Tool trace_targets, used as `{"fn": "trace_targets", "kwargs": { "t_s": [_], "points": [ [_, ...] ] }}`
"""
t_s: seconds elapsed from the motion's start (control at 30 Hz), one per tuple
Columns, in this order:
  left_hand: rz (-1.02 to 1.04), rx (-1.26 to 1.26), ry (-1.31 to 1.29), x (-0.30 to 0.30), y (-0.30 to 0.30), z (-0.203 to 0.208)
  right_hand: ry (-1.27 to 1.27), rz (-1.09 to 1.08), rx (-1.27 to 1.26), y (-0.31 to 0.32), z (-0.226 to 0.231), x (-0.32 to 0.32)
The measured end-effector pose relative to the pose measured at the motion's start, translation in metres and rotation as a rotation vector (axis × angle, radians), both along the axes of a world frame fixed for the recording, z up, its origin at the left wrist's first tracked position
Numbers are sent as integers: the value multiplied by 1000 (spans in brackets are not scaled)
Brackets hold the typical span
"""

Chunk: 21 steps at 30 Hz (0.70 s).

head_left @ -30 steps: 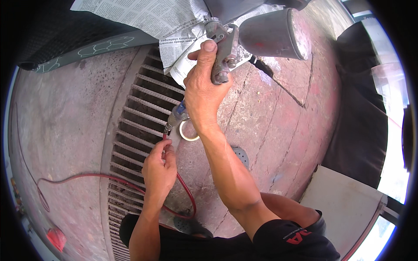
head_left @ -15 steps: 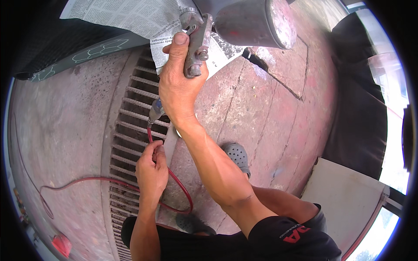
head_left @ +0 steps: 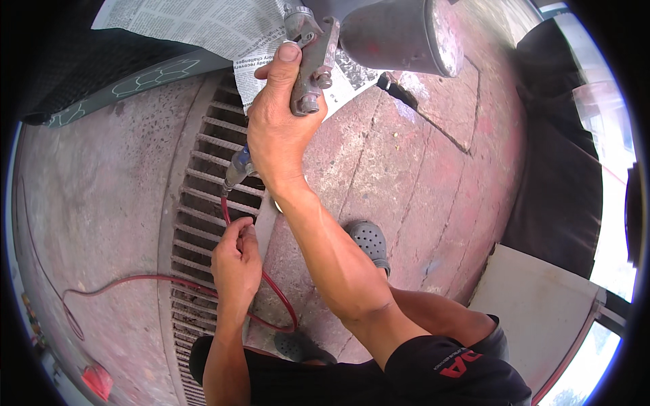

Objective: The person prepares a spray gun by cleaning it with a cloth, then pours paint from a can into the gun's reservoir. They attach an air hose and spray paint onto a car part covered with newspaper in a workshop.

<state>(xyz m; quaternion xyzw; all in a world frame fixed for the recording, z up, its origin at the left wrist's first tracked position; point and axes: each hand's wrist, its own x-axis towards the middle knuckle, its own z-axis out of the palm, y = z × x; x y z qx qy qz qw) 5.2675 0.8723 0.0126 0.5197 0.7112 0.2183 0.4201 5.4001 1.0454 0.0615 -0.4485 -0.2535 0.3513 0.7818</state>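
My right hand point(head_left: 281, 125) is wrapped round the handle of a worn metal spray gun point(head_left: 315, 74), thumb up along its back. A grey, paint-stained cup point(head_left: 393, 37) sits at the gun's right side. Below the grip, a coupling with a blue part point(head_left: 238, 168) joins a thin red air hose point(head_left: 277, 287). Lower down, my left hand point(head_left: 237, 260) is closed around the hose, which loops out beneath it. The fingers on the far side of the gun's handle are hidden.
Newspaper point(head_left: 189, 27) covers part of a dark panel point(head_left: 142, 74) at the upper left. A barred drain grate point(head_left: 203, 203) runs down the concrete floor point(head_left: 406, 169), where the hose trails left. My grey clog point(head_left: 369, 243) stands right of the grate; a pale board point(head_left: 535, 298) lies at right.
The spray gun has tilted and shifted slightly up and right in my right hand. Its coupling and the upper hose have swung a little left. My left hand stays nearly in place.
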Motion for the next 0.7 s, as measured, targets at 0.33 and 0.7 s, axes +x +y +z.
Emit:
{"fn": "trace_targets", "kwargs": {
  "t_s": [0.33,0.7],
  "points": [
    [-7,6,8,0,-1,3,28,-157,-161,4,-52,11],
    [-25,18,34,1,-1,4,67,-185,-106,14,-51,10]
  ]
}}
